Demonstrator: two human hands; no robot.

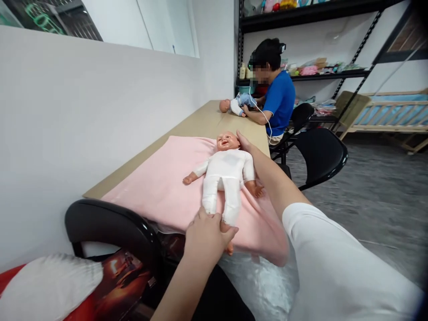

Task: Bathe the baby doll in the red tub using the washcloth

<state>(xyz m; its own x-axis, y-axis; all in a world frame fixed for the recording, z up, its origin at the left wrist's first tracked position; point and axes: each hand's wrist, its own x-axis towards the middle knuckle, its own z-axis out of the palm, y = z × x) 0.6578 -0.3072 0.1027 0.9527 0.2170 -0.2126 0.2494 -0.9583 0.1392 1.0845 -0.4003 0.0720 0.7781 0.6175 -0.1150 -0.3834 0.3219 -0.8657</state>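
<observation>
A baby doll [224,167] with a white cloth body and bare plastic head, hands and feet lies on its back on a pink blanket [157,178]. My left hand [207,234] is closed around the doll's lower legs, covering one foot. Beside the doll's head [228,141], my right hand [244,141] rests against its side with fingers stretched out, partly hidden behind the head. The doll's arms lie spread out on the blanket.
The blanket covers the near end of a tan table [194,120]. Across it, a person in a blue shirt [282,96] handles a second doll [236,106]. Black chairs [321,154] stand right and near left [110,218]. Behind are shelves [310,76] and a wooden crib [394,111].
</observation>
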